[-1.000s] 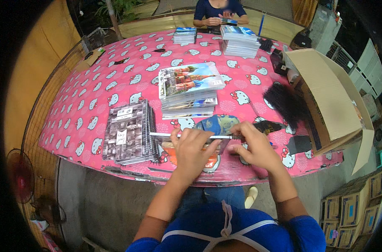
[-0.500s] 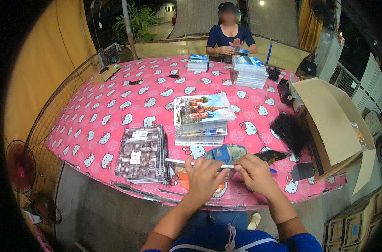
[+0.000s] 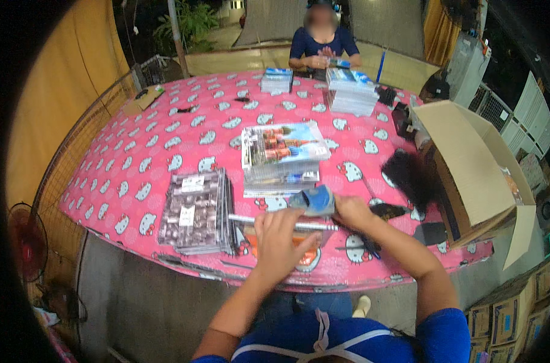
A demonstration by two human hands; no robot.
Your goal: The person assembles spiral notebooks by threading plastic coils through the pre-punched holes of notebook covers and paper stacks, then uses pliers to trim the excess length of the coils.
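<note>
My left hand (image 3: 281,239) is closed round a spiral-bound notebook held at the table's near edge, with its white binding (image 3: 244,219) facing up. Part of an orange cover (image 3: 260,247) shows below. Just beyond the binding, my right hand (image 3: 352,212) grips the right end of a blue, soft-looking object (image 3: 312,199) with a patterned side; its kind is unclear. To the left lies a stack of grey photo-covered notebooks (image 3: 193,212). Farther back stands a taller stack of notebooks (image 3: 284,144) with a colourful domed building on top.
Across the pink patterned table (image 3: 111,163) a person (image 3: 323,45) handles a booklet beside a blue-covered stack (image 3: 350,91) and a smaller stack (image 3: 277,80). An open cardboard box (image 3: 462,175) stands at the right, near a black mesh bundle (image 3: 408,181). A fan (image 3: 29,242) is at the left.
My right hand has left the notebook's binding and taken hold of the blue object, which is now raised and tilted. My left hand stays on the notebook. The whole view has shifted slightly.
</note>
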